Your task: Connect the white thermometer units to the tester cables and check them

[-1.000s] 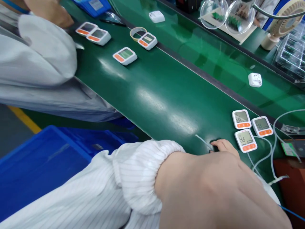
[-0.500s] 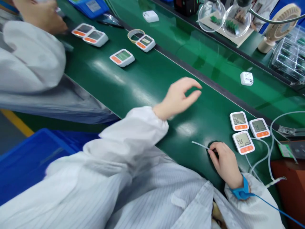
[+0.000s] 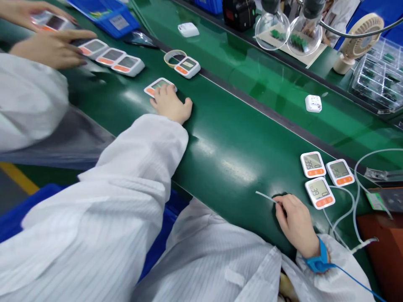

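My left hand (image 3: 171, 102) reaches far out to the left. Its fingers are spread over a small white display device (image 3: 151, 91) with orange buttons, the thumb standing apart from it. Near the front edge of the green bench my right hand (image 3: 294, 218), a blue strap (image 3: 319, 260) at its wrist, pinches a thin pale tube (image 3: 266, 196) whose free end points left. Just beyond the right hand lie three more such devices, a near one (image 3: 319, 193), a far one (image 3: 312, 164) and a right one (image 3: 340, 172), with digits on their screens.
At the upper left, a co-worker's hands (image 3: 50, 48) handle a device beside a row of devices (image 3: 110, 56). A tape roll (image 3: 166, 58) touches another device (image 3: 188, 67). White blocks (image 3: 313, 103) lie on the green strip behind. Loose tubing (image 3: 355, 197) curls at right; a fan (image 3: 362, 37) stands behind.
My left hand has swung out leftward from close in front of the camera, reaching the lone device. My right hand stays by the tube. The co-worker's hands have brought another device to the row.
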`<state>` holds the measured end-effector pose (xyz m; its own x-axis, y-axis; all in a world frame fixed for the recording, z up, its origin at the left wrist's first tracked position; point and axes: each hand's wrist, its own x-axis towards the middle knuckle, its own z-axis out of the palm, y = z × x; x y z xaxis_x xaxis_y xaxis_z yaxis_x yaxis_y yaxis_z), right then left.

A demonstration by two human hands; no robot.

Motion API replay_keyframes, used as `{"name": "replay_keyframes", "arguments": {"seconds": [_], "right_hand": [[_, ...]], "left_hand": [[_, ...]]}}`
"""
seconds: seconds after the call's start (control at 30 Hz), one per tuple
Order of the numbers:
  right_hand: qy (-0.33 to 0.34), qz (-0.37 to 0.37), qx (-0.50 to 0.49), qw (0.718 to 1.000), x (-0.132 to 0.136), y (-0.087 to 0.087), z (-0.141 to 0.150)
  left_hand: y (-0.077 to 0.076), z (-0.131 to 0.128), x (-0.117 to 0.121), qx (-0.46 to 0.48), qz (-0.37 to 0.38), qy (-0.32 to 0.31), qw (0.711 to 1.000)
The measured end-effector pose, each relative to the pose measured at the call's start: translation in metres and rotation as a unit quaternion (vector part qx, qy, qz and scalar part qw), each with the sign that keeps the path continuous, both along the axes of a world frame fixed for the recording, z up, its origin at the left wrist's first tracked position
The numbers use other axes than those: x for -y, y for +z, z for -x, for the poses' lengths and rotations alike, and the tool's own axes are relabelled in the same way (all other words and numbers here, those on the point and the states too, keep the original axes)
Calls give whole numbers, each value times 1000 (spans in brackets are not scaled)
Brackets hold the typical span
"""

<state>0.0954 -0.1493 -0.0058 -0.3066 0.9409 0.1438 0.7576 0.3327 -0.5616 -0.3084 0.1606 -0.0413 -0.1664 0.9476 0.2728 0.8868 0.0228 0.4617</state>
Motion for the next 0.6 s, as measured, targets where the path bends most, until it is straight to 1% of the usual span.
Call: {"name": "replay_keyframes", "arguments": {"seconds": [0.07,0.1,0.2,0.27,0.3,0.33,0.4,0.43,0.5,0.53,0.6], "right_hand": [[-15,2,-12,1000,1,1,1],[-24,3,-18,1000,1,2,2],[-52,14,-48,997,2,2,4],[-71,20,-78,994,4,1,5],[-78,19,-94,992,4,1,5],[-81,16,-107,991,5,1,5],[-77,-2,-126,989,5,3,4],[-70,-13,-128,989,4,5,3],[-53,-31,-123,991,3,8,1],[-46,-38,-118,991,2,9,0],[-41,-46,-106,992,0,10,-2]], "left_hand": [[-7,-9,7,34,-25,48,998],[-10,-15,13,51,-41,59,996],[-15,-43,44,78,-92,-23,992],[-11,-69,74,65,-105,-77,989],[-6,-84,91,41,-95,-99,990],[0,-99,109,11,-70,-122,990],[14,-128,139,-26,-22,-193,981],[20,-142,151,-31,-12,-229,973],[30,-168,163,-41,2,-294,955],[34,-180,164,-47,14,-323,945],[39,-205,158,-57,52,-369,926]]}}
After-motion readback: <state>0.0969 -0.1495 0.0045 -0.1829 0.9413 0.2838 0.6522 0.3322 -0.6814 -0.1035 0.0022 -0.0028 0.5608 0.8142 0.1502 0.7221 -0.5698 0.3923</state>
